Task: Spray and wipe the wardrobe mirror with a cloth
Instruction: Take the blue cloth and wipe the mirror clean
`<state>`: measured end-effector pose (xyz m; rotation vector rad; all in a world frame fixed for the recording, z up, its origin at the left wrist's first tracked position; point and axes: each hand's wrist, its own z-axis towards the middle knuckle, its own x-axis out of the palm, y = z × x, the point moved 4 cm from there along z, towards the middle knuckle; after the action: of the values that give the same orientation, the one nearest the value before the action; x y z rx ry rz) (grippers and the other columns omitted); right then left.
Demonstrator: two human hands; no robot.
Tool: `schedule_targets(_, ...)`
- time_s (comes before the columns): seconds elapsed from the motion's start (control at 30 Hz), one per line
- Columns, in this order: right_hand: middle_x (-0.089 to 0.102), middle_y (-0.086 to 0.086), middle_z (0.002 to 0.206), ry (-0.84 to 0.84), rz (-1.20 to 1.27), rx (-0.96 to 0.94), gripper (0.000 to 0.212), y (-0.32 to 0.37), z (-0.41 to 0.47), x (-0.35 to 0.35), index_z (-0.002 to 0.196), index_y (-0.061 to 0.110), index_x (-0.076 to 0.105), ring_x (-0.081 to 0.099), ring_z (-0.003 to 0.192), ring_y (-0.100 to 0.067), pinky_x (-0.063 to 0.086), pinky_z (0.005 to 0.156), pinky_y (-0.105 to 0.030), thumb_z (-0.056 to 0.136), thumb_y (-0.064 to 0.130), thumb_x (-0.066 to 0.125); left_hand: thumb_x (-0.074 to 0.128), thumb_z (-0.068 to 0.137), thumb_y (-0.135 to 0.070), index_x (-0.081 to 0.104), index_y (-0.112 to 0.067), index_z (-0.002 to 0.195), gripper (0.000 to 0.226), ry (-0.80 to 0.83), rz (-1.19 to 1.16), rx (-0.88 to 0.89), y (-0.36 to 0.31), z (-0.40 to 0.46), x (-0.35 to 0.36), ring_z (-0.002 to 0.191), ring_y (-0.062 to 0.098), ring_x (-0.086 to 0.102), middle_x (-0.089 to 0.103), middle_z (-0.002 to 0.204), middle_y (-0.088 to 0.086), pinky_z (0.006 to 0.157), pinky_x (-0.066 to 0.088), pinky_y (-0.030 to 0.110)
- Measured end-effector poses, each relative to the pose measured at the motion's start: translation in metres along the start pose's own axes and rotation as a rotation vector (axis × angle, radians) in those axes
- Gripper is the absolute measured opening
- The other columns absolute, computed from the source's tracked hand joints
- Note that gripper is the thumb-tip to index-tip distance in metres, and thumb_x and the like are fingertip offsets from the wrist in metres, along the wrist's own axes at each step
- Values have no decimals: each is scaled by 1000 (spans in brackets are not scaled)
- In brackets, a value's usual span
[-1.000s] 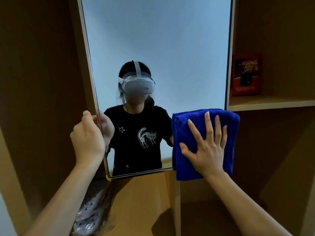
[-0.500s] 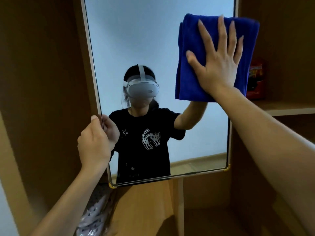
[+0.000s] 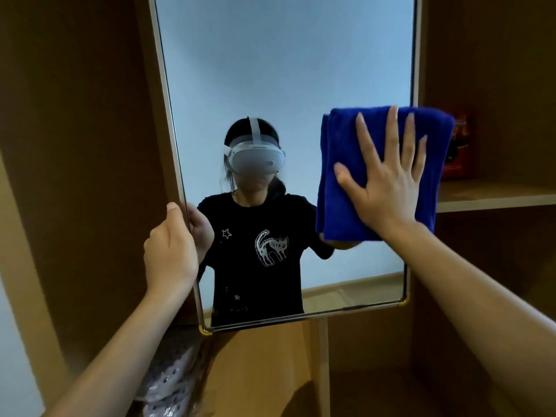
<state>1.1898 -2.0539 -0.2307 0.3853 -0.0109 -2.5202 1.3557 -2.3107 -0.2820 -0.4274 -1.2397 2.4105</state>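
- While my left hand (image 3: 170,251) grips the left edge of the mirror (image 3: 285,85), fingers curled round the frame as half a second ago, my right hand (image 3: 383,179) lies flat with fingers spread on the cloth (image 3: 340,206).
- That blue cloth, folded, is pressed to the glass at the right edge, about mid-height; half a second ago it was up near the top right, so I have dragged it downward.
- Behind the cloth's right side, a red box (image 3: 458,152) stands on the wooden shelf (image 3: 496,195), more hidden than before.
- Below the mirror's lower left corner sits a pale spotted bundle (image 3: 171,383).
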Motion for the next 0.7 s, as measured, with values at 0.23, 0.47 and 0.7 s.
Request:
schedule_targets(0.23,-1,-8,164,-58,-3,38,70,14,74,-20,154,38,6,-4,150,-33,-2,119,-54,94,68,24,21,104,-43,54,-25,72,50,37,-3,90,-50,37,-9,73,3,52,57,77,-5,66,40,21)
schedule_targets(0.47,1,-11,163,-2,-15,20,72,22,109,-30,154,37,7,-3,149,-35,-1,119,-56,93,67,29,26,103,-42,50,-28,70,43,-18,-37,107,-132,106,-7,74,2,53,55,76,-7,66,36,19)
schedule_targets(0.7,6,-12,163,19,-22,-19,71,41,215,-60,154,36,15,1,149,-36,0,119,-57,92,65,34,26,101,-47,51,-27,72,42,-32,-42,69,-228,180,-12,82,2,55,58,83,-6,71,37,20)
